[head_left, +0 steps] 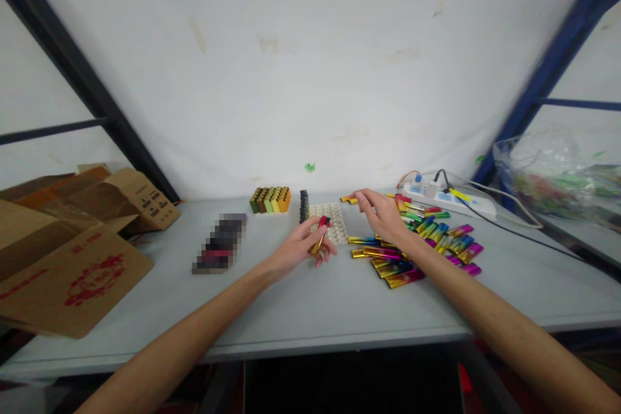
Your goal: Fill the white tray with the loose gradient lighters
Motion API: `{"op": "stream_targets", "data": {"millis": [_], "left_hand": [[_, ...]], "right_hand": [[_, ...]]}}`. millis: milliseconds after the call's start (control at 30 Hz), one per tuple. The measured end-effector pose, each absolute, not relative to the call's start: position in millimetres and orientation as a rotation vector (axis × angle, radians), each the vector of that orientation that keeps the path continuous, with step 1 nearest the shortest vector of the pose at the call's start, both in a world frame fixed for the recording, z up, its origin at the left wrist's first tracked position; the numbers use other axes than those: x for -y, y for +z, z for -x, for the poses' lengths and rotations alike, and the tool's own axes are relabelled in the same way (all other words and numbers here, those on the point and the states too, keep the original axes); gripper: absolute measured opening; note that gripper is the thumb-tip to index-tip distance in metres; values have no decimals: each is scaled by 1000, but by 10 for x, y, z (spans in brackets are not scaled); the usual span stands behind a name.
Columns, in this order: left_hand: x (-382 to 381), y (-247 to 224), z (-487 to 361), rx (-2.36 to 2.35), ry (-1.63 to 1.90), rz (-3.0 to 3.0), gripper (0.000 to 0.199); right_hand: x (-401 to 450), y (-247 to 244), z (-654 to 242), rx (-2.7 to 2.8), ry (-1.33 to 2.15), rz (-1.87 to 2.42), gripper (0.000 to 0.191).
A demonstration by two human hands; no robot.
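My left hand [303, 247] is closed round a red and gold lighter [319, 236], held upright at a tilt in front of a white tray with holes [342, 233]. A row of dark lighters [304, 206] stands at that tray's left side. My right hand [378, 210] reaches over the back of the table, its fingertips at a gold lighter [348, 199]; whether they grip it is too small to tell. Below my right forearm lies a loose pile of shiny multicoloured lighters [395, 268]. A block of green, yellow and orange lighters [270, 200] stands further left.
Open cardboard boxes [107, 272] take up the left end of the table [291, 317]. A blurred-out dark object [220, 244] lies nearer the middle. At the back right are a white power strip [456, 199] with cables and a clear plastic bag [553, 168]. A wall rises behind.
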State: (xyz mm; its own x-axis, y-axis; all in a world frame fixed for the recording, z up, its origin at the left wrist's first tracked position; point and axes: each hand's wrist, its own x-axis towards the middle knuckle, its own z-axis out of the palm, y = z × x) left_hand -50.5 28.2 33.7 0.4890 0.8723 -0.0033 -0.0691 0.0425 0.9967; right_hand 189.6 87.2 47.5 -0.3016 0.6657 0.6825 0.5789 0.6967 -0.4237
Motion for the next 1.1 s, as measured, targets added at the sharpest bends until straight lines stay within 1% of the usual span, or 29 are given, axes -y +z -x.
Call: {"op": "stream_targets", "data": {"millis": [167,333,433,533,800,900,1100], "left_hand": [[-264,355,477,-814,874,-1261,48],[-290,362,513,-1013,857,-1393,59],[-306,337,539,-1037,874,-1487,62],[-309,313,551,-1073,888,-1564,59],[-309,309,584,-1168,938,-1701,44],[-317,312,597,-1172,953,-1718,43],[-310,373,609,-1177,954,-1826,50]], "right_hand": [[-892,464,-1903,2033,98,962,49],[-903,443,-1903,2109,107,944,48],[-906,444,-1906,2122,109,945,51],[-902,449,-1904,2129,104,942,51],[-880,452,-1888,2146,83,938,52],[-879,456,-1887,2152,80,934,53],[-895,438,-1893,2163,65,944,51]]}}
